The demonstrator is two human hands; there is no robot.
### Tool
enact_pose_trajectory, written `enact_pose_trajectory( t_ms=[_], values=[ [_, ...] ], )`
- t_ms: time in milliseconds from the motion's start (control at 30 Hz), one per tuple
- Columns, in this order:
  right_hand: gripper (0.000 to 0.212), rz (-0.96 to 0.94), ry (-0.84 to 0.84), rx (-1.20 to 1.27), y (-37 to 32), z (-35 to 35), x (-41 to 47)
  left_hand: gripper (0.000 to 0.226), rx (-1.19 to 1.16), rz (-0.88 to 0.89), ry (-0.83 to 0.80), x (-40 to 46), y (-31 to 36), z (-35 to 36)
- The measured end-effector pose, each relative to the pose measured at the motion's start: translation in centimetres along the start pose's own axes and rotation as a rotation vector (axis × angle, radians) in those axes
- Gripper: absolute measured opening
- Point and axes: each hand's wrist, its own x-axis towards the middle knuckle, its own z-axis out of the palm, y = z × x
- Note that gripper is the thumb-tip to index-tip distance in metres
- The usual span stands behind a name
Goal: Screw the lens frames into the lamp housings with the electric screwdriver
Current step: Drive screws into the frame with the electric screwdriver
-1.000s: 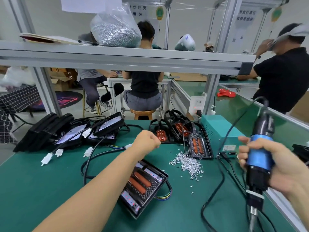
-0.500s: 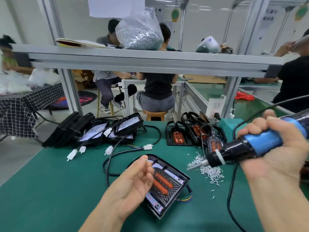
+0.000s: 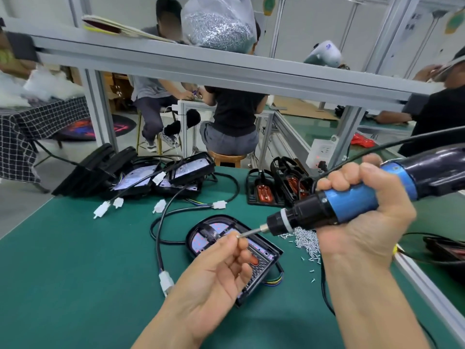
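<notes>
1. Head view, nearest: the left hand is raised palm-up over the green counter, its fingertips curled and pinched together right at the tip of the screwdriver bit; whether a screw sits between them is too small to tell.
2. The right hand is wrapped tight around the blue barrel of the electric screwdriver, which is held nearly level with its bit pointing left toward the left hand.
3. Just beneath both hands, a lamp housing lies flat on the counter with its lens frame set in the far rounded end; the left hand covers part of it.
4. A black cable loops from the housing to a white plug beside the left wrist.
5. A heap of loose screws lies just right of the housing, partly behind the right hand.
6. Farther back, a stack of more housings sits at the left, and a row of upright ones at the right.
7. On the overhead shelf rests a clear bag of screws.
8. Beyond the counter, people sit at other benches.
</notes>
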Motion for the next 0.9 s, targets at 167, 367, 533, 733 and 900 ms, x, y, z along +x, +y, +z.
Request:
enact_pose_trajectory(
  t_ms=[167,367,533,733,900],
  values=[
    [0.016,-0.008,-0.014,-0.017,-0.1,0.2,-0.3,0.014,0.034,0.028,-0.021,-0.1,0.0,-0.4],
    [0.016,0.007,-0.025,-0.007,0.2,0.3,-0.4,0.009,0.046,0.061,-0.002,-0.3,-0.1,-0.3],
    [0.015,0.006,-0.031,-0.01,0.3,0.1,-0.5,0.013,0.101,0.121,0.013,-0.3,-0.3,-0.4],
    [0.017,-0.022,-0.086,-0.041,0.2,-0.3,-0.7,0.01,0.25,0.234,0.051,0.0,-0.7,-0.5],
    [0.018,-0.073,-0.077,-0.037,0.3,-0.5,-0.6,0.012,0.257,0.253,0.04,0.7,-0.8,-0.3]
  ],
)
